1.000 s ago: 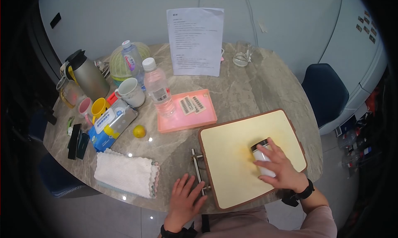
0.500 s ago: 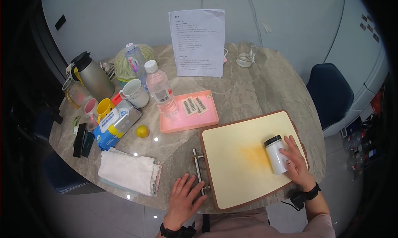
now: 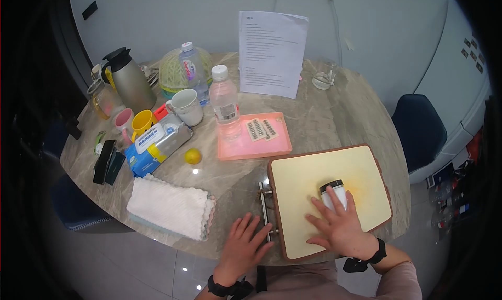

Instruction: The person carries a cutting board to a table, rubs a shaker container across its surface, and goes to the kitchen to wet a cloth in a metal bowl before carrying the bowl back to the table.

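A white jar with a black lid (image 3: 341,192) lies on its side on a cream cutting board (image 3: 298,180) with a brown rim. My right hand (image 3: 340,227) rests over the jar, palm down, fingers spread and stretched out across it. Most of the jar's body is hidden under the hand. An orange-yellow stain (image 3: 361,190) shows on the board right of the jar. My left hand (image 3: 243,247) lies flat on the table with fingers apart, close to the board's metal handle (image 3: 264,214).
A folded white cloth (image 3: 167,206), a lemon (image 3: 193,156) and a wipes pack (image 3: 157,146) lie left. Behind are a pink tray (image 3: 253,153) with small cards, a water bottle (image 3: 225,101), mugs, a thermos jug (image 3: 130,80), an upright printed sheet (image 3: 272,54) and a glass (image 3: 324,75).
The jar has rolled left across the board under my right hand, which moved left from its side onto its top. The stain now shows on the right. My view has shifted slightly.
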A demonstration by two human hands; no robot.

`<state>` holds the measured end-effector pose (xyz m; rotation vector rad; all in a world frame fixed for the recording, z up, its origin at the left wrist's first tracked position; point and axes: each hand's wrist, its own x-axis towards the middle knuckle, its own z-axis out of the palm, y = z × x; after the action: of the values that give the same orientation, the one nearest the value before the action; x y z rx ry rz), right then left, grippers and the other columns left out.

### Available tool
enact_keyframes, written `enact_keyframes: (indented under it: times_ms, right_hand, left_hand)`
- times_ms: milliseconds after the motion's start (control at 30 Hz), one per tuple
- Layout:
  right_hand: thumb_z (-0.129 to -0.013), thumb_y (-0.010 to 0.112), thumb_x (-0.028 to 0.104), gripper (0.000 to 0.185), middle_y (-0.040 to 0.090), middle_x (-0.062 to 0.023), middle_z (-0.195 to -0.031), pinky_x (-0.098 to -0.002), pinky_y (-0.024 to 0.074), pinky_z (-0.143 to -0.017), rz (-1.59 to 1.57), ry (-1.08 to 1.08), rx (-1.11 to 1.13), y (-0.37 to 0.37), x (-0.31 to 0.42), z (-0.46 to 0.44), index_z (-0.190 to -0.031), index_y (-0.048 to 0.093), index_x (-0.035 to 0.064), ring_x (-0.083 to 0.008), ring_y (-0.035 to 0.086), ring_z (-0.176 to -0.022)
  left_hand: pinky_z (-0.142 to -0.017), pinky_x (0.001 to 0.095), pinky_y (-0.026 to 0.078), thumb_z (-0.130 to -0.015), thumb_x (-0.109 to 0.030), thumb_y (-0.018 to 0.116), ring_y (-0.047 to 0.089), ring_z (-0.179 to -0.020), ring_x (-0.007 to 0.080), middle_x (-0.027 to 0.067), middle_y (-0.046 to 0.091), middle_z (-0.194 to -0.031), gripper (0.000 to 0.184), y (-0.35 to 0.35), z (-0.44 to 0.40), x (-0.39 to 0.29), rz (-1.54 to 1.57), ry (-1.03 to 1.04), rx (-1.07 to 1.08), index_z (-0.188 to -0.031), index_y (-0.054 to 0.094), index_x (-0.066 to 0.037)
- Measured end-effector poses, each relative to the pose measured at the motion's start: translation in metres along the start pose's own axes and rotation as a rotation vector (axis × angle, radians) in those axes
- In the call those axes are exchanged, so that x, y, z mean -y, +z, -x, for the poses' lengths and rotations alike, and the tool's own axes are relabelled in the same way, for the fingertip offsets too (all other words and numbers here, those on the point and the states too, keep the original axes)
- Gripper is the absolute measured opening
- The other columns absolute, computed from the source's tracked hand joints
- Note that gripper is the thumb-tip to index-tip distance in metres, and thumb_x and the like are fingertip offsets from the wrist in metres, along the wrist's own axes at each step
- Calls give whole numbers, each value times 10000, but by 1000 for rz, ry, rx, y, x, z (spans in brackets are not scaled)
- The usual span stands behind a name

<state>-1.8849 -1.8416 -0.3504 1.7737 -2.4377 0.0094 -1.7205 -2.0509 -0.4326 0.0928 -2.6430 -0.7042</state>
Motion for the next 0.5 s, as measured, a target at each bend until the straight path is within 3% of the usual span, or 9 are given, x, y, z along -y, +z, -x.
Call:
enact_keyframes:
  times_ms: [133, 233, 333, 500]
  right_hand:
    - [-758, 689, 582, 582, 497, -84, -1413, -759, 223, -991, 13, -46, 64, 1, 13, -6, -1183, 677, 184, -421, 305, -1403]
    - [-765, 679, 588, 579, 503, -73, -1408, -758, 220, -997, 28, -47, 79, 1, 12, -7, -1184, 677, 188, -404, 304, -1406]
    - [-753, 706, 563, 574, 521, -73, -1391, -733, 231, -1015, 7, -10, 77, 1, 2, -2, -1179, 677, 179, -403, 314, -1403]
    - [-717, 800, 384, 541, 515, -65, -1398, -620, 324, -1058, -269, 78, -74, 7, -32, 19, -1183, 669, 142, -432, 317, -1389]
  left_hand:
    - [-1070, 510, 352, -891, -326, 673, 463, -1276, 374, 171, 550, -1300, 458, -1, 1, 0, -2, 10, 18, -1298, 586, -136]
    - [-1072, 511, 351, -891, -323, 674, 462, -1277, 377, 175, 548, -1298, 459, -1, 1, 0, 8, 5, 23, -1300, 584, -135]
    - [-1073, 511, 349, -890, -320, 675, 461, -1277, 380, 177, 548, -1297, 459, 0, 1, 0, 10, 1, 18, -1301, 584, -136]
    - [-1074, 514, 347, -886, -320, 680, 458, -1280, 378, 175, 549, -1296, 466, 1, 1, 0, 10, -8, 20, -1302, 583, -136]
